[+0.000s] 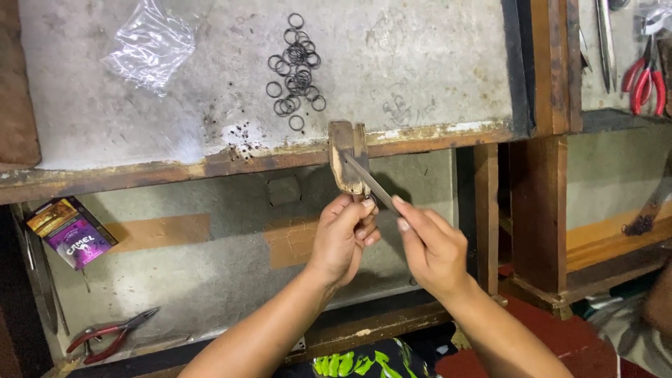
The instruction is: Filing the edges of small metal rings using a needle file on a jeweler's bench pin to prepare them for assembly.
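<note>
Both hands (388,241) work a metal file (371,183) against a wooden peg (348,157).

Open space under the bench edge.
A wooden peg (348,164) juts out ahead; a wooden post (486,210) blocks the right.

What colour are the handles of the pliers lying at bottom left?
Red, in the head view: the pliers.

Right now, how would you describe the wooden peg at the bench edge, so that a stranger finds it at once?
Find the pale grey bench top and follow its rusty front edge to just below the heap of small black rings. The wooden peg juts out there, above the left hand. It is the only worn wooden block, with a thin metal file lying across it.
</note>
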